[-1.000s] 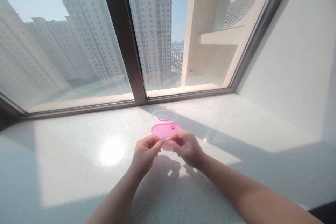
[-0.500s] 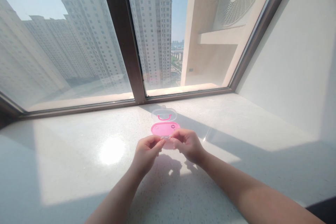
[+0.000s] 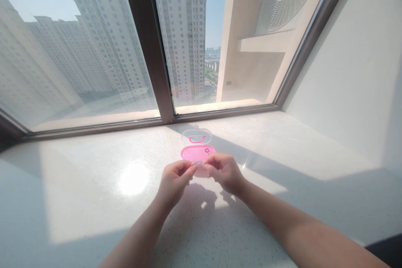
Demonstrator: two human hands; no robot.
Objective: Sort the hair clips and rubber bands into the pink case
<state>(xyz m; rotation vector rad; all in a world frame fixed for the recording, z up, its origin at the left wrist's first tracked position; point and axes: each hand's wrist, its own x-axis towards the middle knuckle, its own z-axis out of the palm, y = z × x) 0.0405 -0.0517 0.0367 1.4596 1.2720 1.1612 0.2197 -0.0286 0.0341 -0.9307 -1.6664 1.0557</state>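
My left hand (image 3: 176,182) and my right hand (image 3: 226,174) meet fingertip to fingertip over the near edge of a pink box (image 3: 196,153). Thumb and forefinger of each are pinched on a small whitish piece (image 3: 199,163) stretched between them. It seems to curve at both ends, but it is too small to name. The oval box stands with its clear lid (image 3: 196,136) swung back, a pink handle (image 3: 197,140) on the lid. Inside lie a dark little ring (image 3: 207,150) and a faint pale ring (image 3: 187,151). My fingers hide part of the box's front.
The box is on a speckled white sill (image 3: 94,201), striped by sun and shadow. Behind it runs a brown window frame (image 3: 166,111) with tall buildings outside. A white wall (image 3: 345,79) bounds the right side. Something dark (image 3: 387,249) shows at the lower right corner.
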